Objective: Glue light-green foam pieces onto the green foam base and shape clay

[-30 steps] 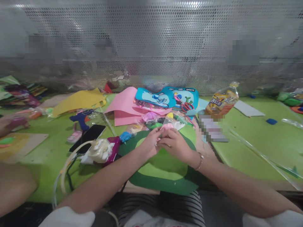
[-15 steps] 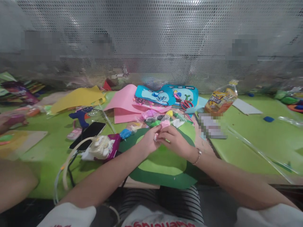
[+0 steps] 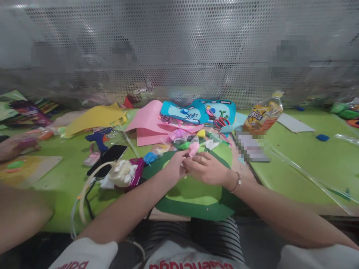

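A soft lump of pink clay (image 3: 193,148), seemingly in a clear wrapper, pokes up between my hands. My left hand (image 3: 177,165) is closed around its lower end. Fingers curled, my right hand (image 3: 206,169) presses against the left fingertips at the bottom of the clay; what exactly its fingertips pinch is partly hidden. Both hands hover over a light green paper shape (image 3: 193,192) set on a dark green one (image 3: 196,212). Just beyond lie small bags of clay: blue (image 3: 150,157), green (image 3: 184,145), yellow (image 3: 201,133) and white (image 3: 211,144).
Red scissors (image 3: 221,122) rest by blue painted cutouts (image 3: 185,112) and pink sheets (image 3: 148,123). To the left are a blue glue gun (image 3: 97,140), a phone (image 3: 112,157) and a cream-topped purple box (image 3: 137,173). A drink bottle (image 3: 262,116) stands right. Another person's hand (image 3: 17,145) is far left.
My right hand has shifted slightly lower, with its fingers curled in more tightly. More of the pink clay shows above my fingers. The view has moved a little.
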`<state>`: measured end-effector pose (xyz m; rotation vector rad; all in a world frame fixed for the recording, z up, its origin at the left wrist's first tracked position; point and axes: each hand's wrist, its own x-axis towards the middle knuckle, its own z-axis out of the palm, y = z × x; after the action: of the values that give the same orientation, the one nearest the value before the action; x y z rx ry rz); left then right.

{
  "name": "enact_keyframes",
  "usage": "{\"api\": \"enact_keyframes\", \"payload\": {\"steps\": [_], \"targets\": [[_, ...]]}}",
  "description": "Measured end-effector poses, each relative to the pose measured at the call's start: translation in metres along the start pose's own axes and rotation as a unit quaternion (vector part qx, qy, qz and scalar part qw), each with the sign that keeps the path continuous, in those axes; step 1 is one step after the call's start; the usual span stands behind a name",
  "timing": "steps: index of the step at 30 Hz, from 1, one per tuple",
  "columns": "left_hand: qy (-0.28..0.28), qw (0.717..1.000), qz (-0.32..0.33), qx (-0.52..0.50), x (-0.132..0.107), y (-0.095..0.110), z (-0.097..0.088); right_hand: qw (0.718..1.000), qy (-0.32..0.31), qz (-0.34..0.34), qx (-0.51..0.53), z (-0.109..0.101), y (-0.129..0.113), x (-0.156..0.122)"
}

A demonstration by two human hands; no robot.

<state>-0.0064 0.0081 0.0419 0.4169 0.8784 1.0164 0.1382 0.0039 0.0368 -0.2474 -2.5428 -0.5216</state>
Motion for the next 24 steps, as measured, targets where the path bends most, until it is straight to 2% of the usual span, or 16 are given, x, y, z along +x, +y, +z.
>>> {"api": "enact_keyframes", "payload": {"steps": [3,5,7,9,11,13,15,16,18,20,22,23,24], "targets": [[-0.006,0.998,-0.045,-0.044,0.003,0.004,-0.001,1.000,0.004,-0.012,0.014,-0.001,0.003,-0.002],[-0.016,0.998,-0.040,-0.043,0.004,0.007,-0.001,0.999,0.021,-0.018,0.037,-0.003,0.008,-0.007],[-0.019,0.999,-0.022,-0.044,0.003,0.009,-0.001,0.997,0.059,0.013,0.057,-0.006,0.016,-0.012],[-0.015,0.999,0.012,-0.045,0.001,0.010,0.000,0.983,0.112,0.127,0.075,-0.009,0.027,-0.013],[-0.008,0.998,0.051,-0.048,-0.002,0.010,0.001,0.939,0.138,0.290,0.126,-0.011,0.036,-0.010],[-0.005,0.994,0.105,-0.010,-0.004,0.008,0.003,0.877,0.107,0.410,0.225,-0.012,0.041,-0.001],[-0.006,0.985,0.161,0.066,-0.005,0.003,0.005,0.832,0.037,0.456,0.315,-0.012,0.043,0.009],[-0.008,0.978,0.181,0.101,-0.005,0.000,0.005,0.818,0.005,0.464,0.339,-0.011,0.044,0.013],[-0.006,0.973,0.196,0.123,-0.003,-0.005,0.004,0.806,-0.035,0.475,0.352,-0.009,0.050,0.018],[0.001,0.978,0.183,0.098,0.001,-0.009,0.002,0.796,-0.039,0.497,0.343,-0.006,0.065,0.017],[0.011,0.984,0.154,0.085,0.004,-0.012,-0.001,0.777,-0.050,0.533,0.332,-0.001,0.089,0.012],[0.013,0.986,0.140,0.091,0.005,-0.013,-0.002,0.769,-0.079,0.544,0.326,0.001,0.102,0.009],[0.011,0.986,0.128,0.105,0.006,-0.013,-0.002,0.775,-0.112,0.540,0.309,0.004,0.116,0.006]]}}
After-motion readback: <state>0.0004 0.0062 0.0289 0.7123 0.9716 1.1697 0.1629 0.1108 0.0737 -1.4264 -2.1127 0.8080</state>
